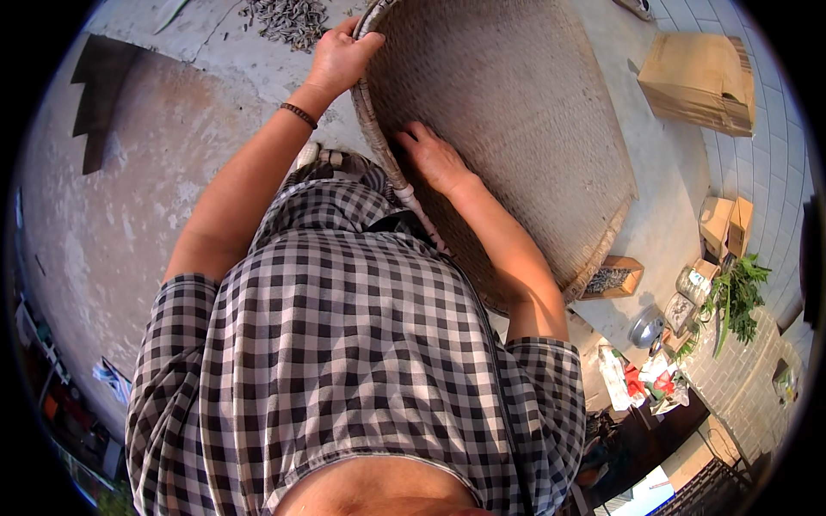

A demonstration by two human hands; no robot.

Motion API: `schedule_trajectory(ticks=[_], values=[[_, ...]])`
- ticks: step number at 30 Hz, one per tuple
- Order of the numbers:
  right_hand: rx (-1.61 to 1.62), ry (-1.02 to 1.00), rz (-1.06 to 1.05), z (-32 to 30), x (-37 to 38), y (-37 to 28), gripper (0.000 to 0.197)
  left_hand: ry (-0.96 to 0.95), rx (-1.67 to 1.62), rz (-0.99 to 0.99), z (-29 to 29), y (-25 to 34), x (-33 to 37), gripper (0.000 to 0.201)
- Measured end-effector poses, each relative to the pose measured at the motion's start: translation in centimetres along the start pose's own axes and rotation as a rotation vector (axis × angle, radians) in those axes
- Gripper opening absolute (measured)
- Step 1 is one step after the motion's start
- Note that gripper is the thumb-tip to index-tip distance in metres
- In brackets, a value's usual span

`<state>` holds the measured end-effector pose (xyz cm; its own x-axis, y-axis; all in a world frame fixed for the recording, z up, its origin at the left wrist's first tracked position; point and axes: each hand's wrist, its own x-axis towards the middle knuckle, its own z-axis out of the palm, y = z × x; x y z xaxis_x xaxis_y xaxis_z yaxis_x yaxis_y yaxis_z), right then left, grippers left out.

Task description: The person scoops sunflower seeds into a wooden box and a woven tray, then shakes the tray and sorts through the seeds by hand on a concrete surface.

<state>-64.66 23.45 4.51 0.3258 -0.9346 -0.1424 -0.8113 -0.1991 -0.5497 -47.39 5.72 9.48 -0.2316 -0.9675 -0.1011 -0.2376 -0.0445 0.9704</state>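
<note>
A large shallow woven basket (pixel 516 112) with a bound rim is tilted up in front of me and to my right. My left hand (pixel 346 58) is closed round its rim at the upper left, thumb on the inner side. Inside the basket, close to the near rim, my right hand (pixel 433 161) rests against the weave with its fingers somewhat apart and nothing visible in them. The weave of the inner face shows no load. On the ground just beyond my left hand lies a heap of small dark seed-like pieces (pixel 288 21).
A large cardboard box (pixel 701 83) stands at the far right. Nearer are smaller boxes (pixel 718 225), an open box of dark pieces (pixel 609 279), a round metal container (pixel 645 328) and a leafy green plant (pixel 738 292). A dark flat strip (pixel 101 99) lies at left.
</note>
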Motion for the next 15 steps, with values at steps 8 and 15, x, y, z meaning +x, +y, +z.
schedule_trajectory(ticks=[8,15], values=[[-0.050,-0.134,-0.009,-1.0,1.0,-0.4,0.024,0.006,-0.079,0.016,0.2,-1.0,0.4,0.040],[-0.048,-0.165,0.057,-1.0,1.9,-0.8,0.022,0.051,0.041,0.064,0.3,-1.5,0.5,0.043]])
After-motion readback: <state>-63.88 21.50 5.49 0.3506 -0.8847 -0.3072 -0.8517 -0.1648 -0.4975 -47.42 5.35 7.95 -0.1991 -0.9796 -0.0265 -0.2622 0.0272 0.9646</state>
